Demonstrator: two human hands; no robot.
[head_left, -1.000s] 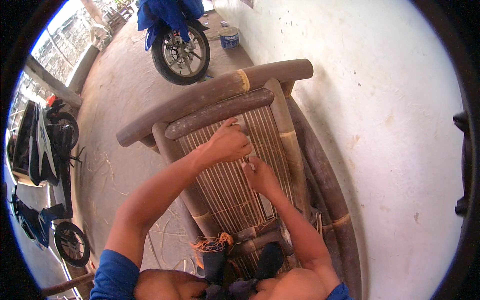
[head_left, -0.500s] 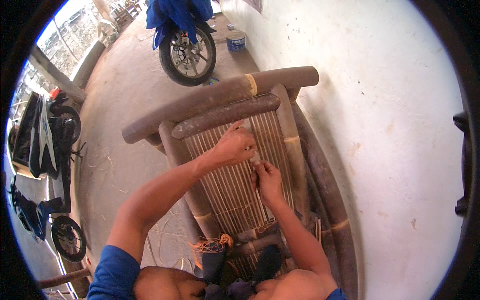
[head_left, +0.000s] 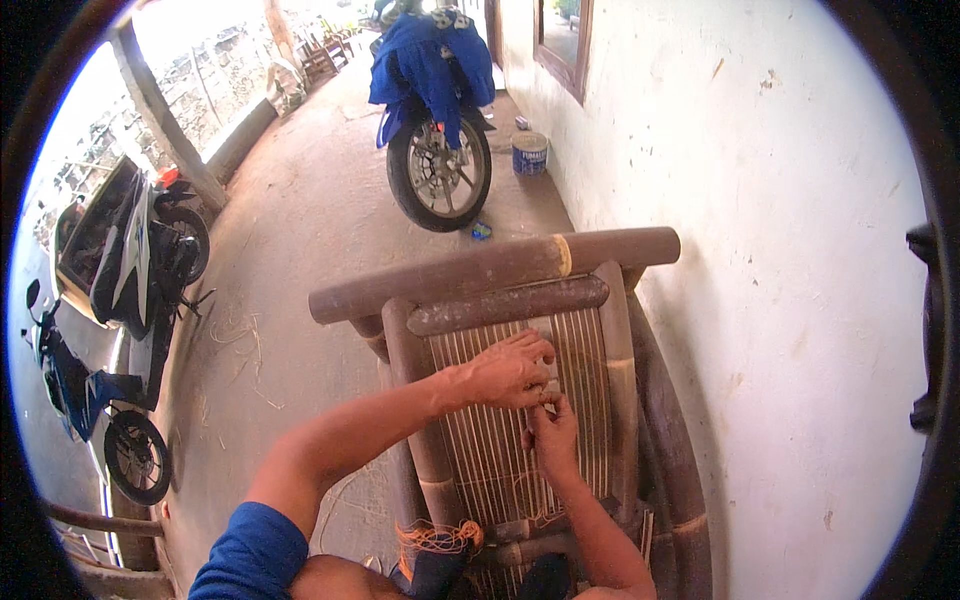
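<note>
A brown bamboo chair frame [head_left: 490, 270] stands before me, with a panel of thin pale slats [head_left: 480, 450] between its side poles. Over the panel's upper part, my left hand [head_left: 505, 372] is closed, fingers curled and thumb side towards the right hand. My right hand [head_left: 555, 438] sits just below and right of it, pinching with its fingertips close to the left fingers. A small pale piece shows between the hands, too small to name. A tangle of orange twine [head_left: 440, 540] lies at the lower left of the chair, by my leg.
A motorbike draped in blue cloth [head_left: 435, 70] stands beyond the chair, next to a paint bucket [head_left: 529, 154]. Along the right runs a white wall [head_left: 790, 300]. Another motorbike [head_left: 90, 385] is parked at left. Loose fibre strands [head_left: 245, 345] lie on the floor.
The view has tilted up, so the chair and hands sit lower and further right in it. My hands stay close together over the slats, the left now almost touching the right's fingertips.
</note>
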